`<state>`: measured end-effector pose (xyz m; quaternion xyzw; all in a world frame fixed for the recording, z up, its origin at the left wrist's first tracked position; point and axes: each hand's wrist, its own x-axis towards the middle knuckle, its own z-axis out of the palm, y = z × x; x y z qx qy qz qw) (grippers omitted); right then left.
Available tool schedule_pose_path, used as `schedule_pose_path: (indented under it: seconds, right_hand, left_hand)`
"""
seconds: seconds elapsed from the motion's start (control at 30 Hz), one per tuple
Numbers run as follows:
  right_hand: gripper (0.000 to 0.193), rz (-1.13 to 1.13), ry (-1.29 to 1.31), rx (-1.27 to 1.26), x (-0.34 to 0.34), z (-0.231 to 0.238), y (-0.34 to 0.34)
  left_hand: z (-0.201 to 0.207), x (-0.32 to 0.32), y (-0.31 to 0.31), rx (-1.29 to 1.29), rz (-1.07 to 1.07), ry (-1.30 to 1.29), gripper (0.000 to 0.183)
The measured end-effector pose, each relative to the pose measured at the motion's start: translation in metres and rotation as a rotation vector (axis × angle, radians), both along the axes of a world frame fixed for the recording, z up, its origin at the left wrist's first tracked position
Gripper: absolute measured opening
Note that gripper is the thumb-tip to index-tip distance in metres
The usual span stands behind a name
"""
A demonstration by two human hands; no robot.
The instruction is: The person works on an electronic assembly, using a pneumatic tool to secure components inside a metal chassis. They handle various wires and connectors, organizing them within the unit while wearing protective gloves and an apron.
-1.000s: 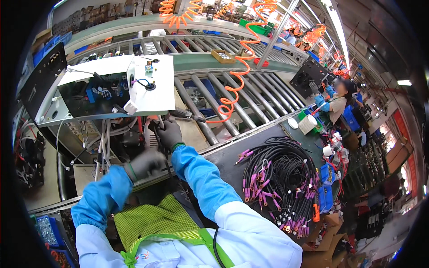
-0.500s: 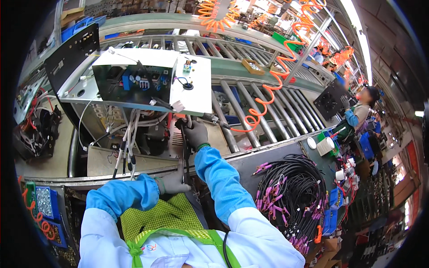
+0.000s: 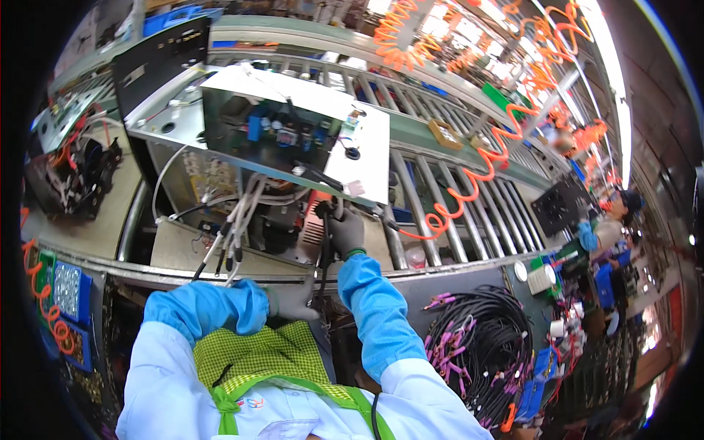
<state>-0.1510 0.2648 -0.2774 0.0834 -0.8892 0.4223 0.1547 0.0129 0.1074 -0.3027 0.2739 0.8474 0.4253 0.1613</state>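
Observation:
My right hand [image 3: 347, 232], in a grey glove, is closed around the upper part of a black cable [image 3: 325, 258], beside a finned copper-coloured heat sink [image 3: 314, 230]. Lower down, at the bench edge, my gloved left hand [image 3: 292, 300] is closed near the cable's bottom end, thumb pointing up; its fingertips are partly hidden. Both hands are at the near side of an opened metal cabinet [image 3: 375, 158] with white panels and a circuit board inside. Thick white cables [image 3: 248, 209] with black ends hang from its front, left of my hands.
Black cables with purple ends [image 3: 506, 330] lie coiled on the bench at right. A roller conveyor [image 3: 458, 213] runs behind, crossed by an orange coiled hose [image 3: 469, 194]. Blue bins of small metal parts [image 3: 70, 292] stand at left, below another open unit [image 3: 73, 172]. A co-worker [image 3: 609, 227] handles a black panel [image 3: 561, 205].
The whole view has shifted, so the cabinet and bench appear farther right and slightly lower. Both hands keep hold of the black cable in nearly the same place by the heat sink.

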Motion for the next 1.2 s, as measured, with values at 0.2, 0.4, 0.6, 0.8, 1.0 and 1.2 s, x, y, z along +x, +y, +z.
schedule_pose_path:
  seconds: [0.2, 0.4, 0.6, 0.8, 1.0, 1.2]
  right_hand:
    - [0.024, -0.001, -0.031, -0.038, 0.001, 0.0, 0.0]
    - [0.028, 0.002, -0.027, 0.017, -0.007, -0.01, 0.002]
    - [0.028, 0.025, -0.012, -0.026, 0.005, 0.005, -0.011]
    - [0.027, 0.011, -0.012, -0.062, -0.004, -0.009, 0.001]
    - [0.025, 0.033, -0.004, -0.032, -0.002, -0.001, -0.004]
    - [0.023, 0.0, 0.014, -0.031, -0.003, -0.002, -0.001]
  left_hand:
    - [0.071, -0.03, 0.016, 0.365, 0.108, -0.65, 0.033]
    - [-0.012, -0.002, 0.007, 0.079, -0.006, -0.025, 0.079]
    - [0.021, -0.044, 0.011, 0.454, 0.007, -0.664, 0.097]
    - [-0.005, -0.009, 0.009, 0.151, -0.047, 0.121, 0.091]
    - [0.045, -0.009, 0.013, 0.323, 0.029, -0.4, 0.065]
    - [-0.007, -0.016, 0.014, 0.388, -0.006, -0.103, 0.107]
